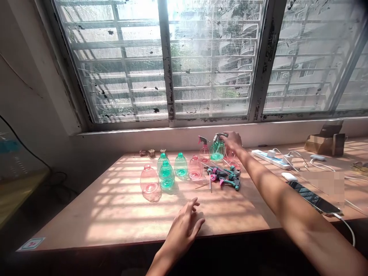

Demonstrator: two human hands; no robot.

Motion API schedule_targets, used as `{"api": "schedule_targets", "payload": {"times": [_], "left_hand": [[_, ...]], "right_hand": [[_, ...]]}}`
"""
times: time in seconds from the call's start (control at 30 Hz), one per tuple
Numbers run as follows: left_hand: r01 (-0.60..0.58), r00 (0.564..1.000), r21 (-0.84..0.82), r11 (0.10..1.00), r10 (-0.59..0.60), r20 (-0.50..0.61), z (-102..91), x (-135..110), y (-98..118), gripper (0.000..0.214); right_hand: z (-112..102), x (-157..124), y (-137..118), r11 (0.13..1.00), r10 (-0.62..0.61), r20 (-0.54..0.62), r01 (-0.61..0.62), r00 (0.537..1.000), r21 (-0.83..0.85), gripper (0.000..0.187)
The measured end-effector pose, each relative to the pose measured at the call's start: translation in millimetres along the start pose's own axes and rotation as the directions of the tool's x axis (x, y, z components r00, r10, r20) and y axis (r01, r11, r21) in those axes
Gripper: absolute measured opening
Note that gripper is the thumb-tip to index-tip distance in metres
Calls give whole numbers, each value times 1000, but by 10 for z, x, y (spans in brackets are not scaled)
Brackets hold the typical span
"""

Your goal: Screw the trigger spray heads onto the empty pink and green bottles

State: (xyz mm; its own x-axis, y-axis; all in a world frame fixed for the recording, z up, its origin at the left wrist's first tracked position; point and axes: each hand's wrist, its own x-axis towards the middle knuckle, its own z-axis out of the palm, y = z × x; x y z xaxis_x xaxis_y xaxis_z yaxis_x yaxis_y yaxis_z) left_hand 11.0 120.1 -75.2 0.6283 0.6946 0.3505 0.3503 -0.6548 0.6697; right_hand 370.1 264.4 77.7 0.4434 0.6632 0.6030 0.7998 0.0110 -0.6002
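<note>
At the back of the table my right hand [232, 140] is closed round the dark spray head of a green spray bottle [217, 150], which stands upright. A pink spray bottle [204, 152] with its trigger head on stands just left of it, and more pink plastic shows partly behind my wrist. My left hand [185, 222] hovers or rests near the front edge, fingers apart, holding nothing. Beyond it lies a pile of loose spray heads [224, 176] with thin tubes. Several headless bottles stand to the left, among them a pink bottle [149, 180] and a green bottle [166, 176].
On the right lie a white power strip [270, 159] with plugs and cables, a white case [289, 176] and a phone [314, 197] on a charging cable. A brown box [324, 142] stands behind them. Small blocks [151, 153] sit by the window wall.
</note>
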Motion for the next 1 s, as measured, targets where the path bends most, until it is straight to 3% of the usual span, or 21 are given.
{"api": "schedule_targets", "payload": {"times": [0.1,0.33,0.5,0.57,0.67,0.73,0.8,0.83,0.93,1.0], "left_hand": [[-1,1000,-10,1000,1,-1,13,-6,-17,53],[42,999,-16,999,-42,-8,-6,-32,5,49],[53,998,-44,998,-54,-30,22,-52,19,50],[40,994,-56,998,-46,-96,-46,-24,-14,47],[42,944,53,998,-22,-330,-377,105,-135,43],[81,846,195,977,36,-532,-735,238,-265,41],[173,740,348,921,111,-663,-1121,374,-415,48],[212,708,361,908,111,-697,-1295,435,-487,53],[248,707,390,887,110,-699,-1642,579,-621,67],[219,727,451,865,164,-666,-1699,672,-613,67]], "right_hand": [[205,-60,87,991,108,21,-106,994,-86,29],[537,-246,311,964,215,41,-205,976,-167,38],[564,-365,447,963,207,54,-194,977,-185,40],[529,-461,483,967,178,50,-165,983,-194,42],[471,-678,526,973,113,52,-100,992,-209,44],[440,-867,565,974,52,70,-35,996,-223,43],[416,-1077,620,970,3,96,21,995,-241,44],[405,-1184,652,968,-11,104,37,995,-249,45],[390,-1489,744,965,-80,144,112,986,-236,45],[400,-1658,775,958,-176,211,217,962,-190,46]]}}
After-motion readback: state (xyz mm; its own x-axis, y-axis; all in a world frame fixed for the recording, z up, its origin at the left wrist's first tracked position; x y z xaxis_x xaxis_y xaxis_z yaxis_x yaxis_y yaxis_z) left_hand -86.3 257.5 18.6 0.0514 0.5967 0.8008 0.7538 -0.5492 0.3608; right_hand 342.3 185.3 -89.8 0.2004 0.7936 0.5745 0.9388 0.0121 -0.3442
